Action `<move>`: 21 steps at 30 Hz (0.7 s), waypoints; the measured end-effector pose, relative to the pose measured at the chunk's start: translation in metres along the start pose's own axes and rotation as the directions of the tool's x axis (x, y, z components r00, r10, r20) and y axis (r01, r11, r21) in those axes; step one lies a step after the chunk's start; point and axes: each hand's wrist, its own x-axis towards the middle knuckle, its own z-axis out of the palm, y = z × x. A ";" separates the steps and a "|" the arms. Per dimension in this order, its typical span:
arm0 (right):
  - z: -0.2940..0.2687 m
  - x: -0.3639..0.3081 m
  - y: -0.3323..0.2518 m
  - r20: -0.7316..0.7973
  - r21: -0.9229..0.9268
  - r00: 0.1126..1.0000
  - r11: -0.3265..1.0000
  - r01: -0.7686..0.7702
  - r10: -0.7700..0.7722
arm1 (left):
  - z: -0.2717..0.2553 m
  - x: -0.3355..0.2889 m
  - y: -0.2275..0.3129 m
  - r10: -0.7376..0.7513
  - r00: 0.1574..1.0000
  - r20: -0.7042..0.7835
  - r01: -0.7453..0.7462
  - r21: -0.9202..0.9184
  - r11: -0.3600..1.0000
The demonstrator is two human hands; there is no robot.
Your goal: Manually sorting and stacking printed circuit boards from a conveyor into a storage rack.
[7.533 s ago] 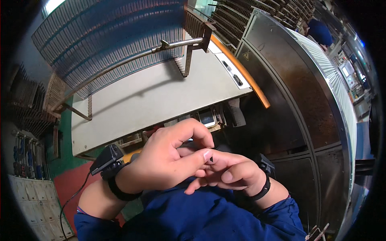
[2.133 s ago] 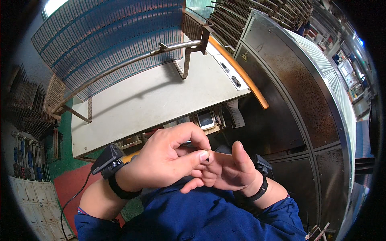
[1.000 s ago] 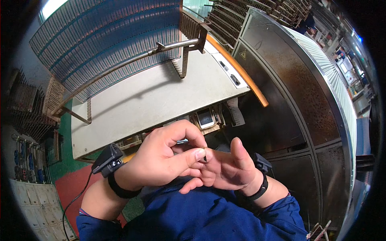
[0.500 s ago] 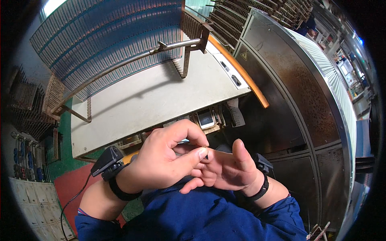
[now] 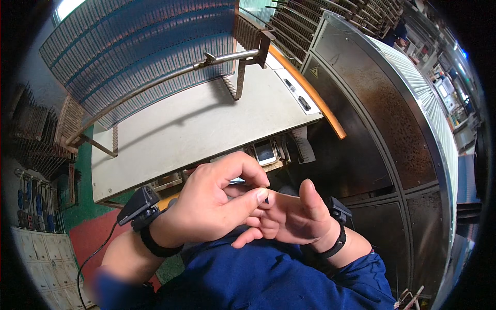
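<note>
In front of my body, above the blue sleeves and jacket, my two hands meet. My left hand is closed in a pinch, its thumb and forefinger tips together beside the fingers of the other hand. A small dark spot shows just by the thumb tip; whether it is an object or a gap is unclear. My right hand lies palm up with the thumb raised and the fingers stretched out, partly covered by the left hand. A black strap circles each wrist, with a black device on each.
Beyond my hands is a white-topped table carrying a metal rack filled with upright blue, copper-striped panels. A phone-like device sits under the table's near edge. At right stands a rusty metal cabinet; an orange bar runs beside the table.
</note>
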 end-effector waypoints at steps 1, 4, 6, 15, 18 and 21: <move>0.001 0.000 0.000 -0.007 -0.001 1.000 1.000 0.000 0.000 | 0.000 0.000 -0.001 0.000 1.000 -0.001 0.000 -0.004 1.000; 0.001 0.001 0.000 -0.015 -0.003 1.000 1.000 0.002 -0.002 | 0.001 0.000 0.000 -0.009 1.000 -0.006 0.008 -0.018 1.000; -0.001 0.000 0.001 -0.009 -0.002 1.000 1.000 0.002 -0.002 | 0.002 0.000 0.002 -0.017 1.000 -0.009 0.017 -0.028 0.999; -0.002 -0.001 0.002 0.007 0.004 1.000 1.000 0.010 -0.010 | 0.000 0.000 -0.001 -0.040 0.999 0.032 0.041 -0.052 0.998; -0.002 -0.001 0.003 0.008 0.006 1.000 1.000 0.015 -0.015 | 0.001 0.000 -0.001 -0.027 0.999 0.023 0.028 -0.051 0.998; -0.002 -0.001 0.002 0.006 0.004 1.000 1.000 0.016 -0.016 | 0.001 0.001 -0.001 -0.017 1.000 0.017 0.017 -0.027 0.999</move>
